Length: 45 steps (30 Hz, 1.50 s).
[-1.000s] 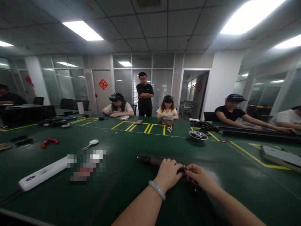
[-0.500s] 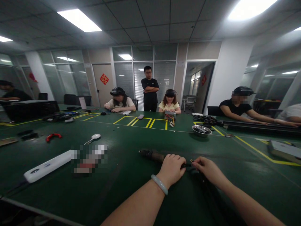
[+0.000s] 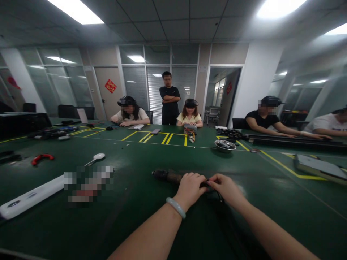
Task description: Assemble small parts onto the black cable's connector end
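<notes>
We see a dark cylindrical tool (image 3: 166, 176) lying flat on the green desk (image 3: 135, 224), its long axis running left to right across the view, with a slight tilt so the free end at the left sits a little farther from us. That left end points toward the blurred patch and the white power strip (image 3: 29, 196). The right part of the tool disappears under the left hand (image 3: 191, 187), which lies over it with fingers curled down around the body, a pale bracelet (image 3: 176, 207) on the wrist. The right hand (image 3: 226, 187) meets the left at the tool's right end, its fingertips pressed together in a pinch on a small part there; we cannot tell what the part is. A thin dark cord (image 3: 220, 196) trails from that spot toward us.

Farther off stand a metal bowl (image 3: 225, 145), a white spoon (image 3: 95, 158) and a red handled tool (image 3: 42, 158). Other people sit at the desk's far side.
</notes>
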{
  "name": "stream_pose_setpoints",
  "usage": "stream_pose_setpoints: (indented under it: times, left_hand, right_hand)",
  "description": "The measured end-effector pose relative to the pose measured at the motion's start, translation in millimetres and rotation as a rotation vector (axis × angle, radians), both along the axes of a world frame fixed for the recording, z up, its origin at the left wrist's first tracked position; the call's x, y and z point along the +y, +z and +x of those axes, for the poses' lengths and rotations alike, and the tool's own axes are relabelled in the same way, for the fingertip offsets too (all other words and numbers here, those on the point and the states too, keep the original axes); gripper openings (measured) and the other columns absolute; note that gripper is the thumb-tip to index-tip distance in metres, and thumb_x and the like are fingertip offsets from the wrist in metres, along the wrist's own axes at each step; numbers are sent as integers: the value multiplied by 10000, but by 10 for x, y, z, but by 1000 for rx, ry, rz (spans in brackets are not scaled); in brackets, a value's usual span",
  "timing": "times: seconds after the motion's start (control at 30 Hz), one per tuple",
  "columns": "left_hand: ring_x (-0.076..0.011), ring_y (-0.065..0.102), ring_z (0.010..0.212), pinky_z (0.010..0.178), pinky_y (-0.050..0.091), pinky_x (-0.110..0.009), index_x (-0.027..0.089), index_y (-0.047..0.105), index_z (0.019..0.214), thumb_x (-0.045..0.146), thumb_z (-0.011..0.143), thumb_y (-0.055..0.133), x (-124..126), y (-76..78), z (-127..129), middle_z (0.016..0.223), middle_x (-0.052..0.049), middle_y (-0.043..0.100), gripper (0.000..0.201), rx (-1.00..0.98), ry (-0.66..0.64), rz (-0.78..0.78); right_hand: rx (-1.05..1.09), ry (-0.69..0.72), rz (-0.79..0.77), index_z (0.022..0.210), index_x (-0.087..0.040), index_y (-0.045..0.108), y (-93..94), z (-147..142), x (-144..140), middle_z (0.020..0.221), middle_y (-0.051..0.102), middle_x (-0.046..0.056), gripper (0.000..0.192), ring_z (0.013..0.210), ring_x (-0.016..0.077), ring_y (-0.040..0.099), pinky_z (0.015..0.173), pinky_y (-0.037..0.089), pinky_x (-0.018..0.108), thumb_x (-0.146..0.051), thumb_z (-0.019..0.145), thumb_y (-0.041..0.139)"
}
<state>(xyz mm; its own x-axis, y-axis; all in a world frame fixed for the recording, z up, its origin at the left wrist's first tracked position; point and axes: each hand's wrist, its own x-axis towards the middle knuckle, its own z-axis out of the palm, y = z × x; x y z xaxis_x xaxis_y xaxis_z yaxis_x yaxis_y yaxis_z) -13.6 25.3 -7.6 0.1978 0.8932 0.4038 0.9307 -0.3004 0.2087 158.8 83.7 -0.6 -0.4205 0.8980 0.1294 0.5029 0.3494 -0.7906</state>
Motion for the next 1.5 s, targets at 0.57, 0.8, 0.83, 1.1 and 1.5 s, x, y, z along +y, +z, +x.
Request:
stream_pose_setpoints:
  times: [0.57, 0.8, 0.83, 1.1, 1.5]
  left_hand:
    - [-196, 550, 985, 858, 391, -325, 261, 605, 1000, 240, 863, 569, -106, 94, 75, 1029, 0, 618, 143, -16, -29, -34]
    - [-187, 561, 967, 867, 388, -329, 248, 606, 962, 232, 880, 545, -101, 116, 148, 1019, 1, 621, 103, -2, -21, -45]
    - [-188, 562, 971, 873, 386, -331, 248, 606, 963, 230, 876, 552, -101, 116, 152, 1020, 1, 622, 104, 0, -24, -48]
    - [-186, 558, 986, 893, 386, -338, 246, 611, 973, 218, 875, 554, -98, 98, 124, 1045, 5, 630, 116, -48, -63, -52]
    - [-200, 554, 1003, 902, 384, -346, 244, 607, 979, 250, 864, 587, -107, 110, 141, 1051, -5, 634, 117, -36, -17, -75]
  right_hand:
    - [-279, -43, 244, 833, -217, 720, -74, 186, -203, 817, 714, 18, 112, 739, 158, 632, 642, 402, 227, -233, 792, 617]
    - [-254, -93, 258, 812, -208, 700, -131, 184, -194, 807, 708, 18, 110, 730, 158, 631, 620, 401, 222, -204, 794, 592]
    - [-252, -99, 255, 814, -208, 699, -134, 183, -199, 809, 709, 18, 111, 732, 158, 632, 620, 401, 223, -199, 794, 590]
    - [-232, -61, 247, 835, -213, 712, -134, 134, -242, 843, 714, 19, 122, 764, 161, 634, 664, 408, 231, -196, 796, 598]
    - [-174, -67, 234, 853, -200, 718, -189, 120, -204, 846, 717, 24, 125, 759, 159, 639, 687, 433, 229, -223, 827, 598]
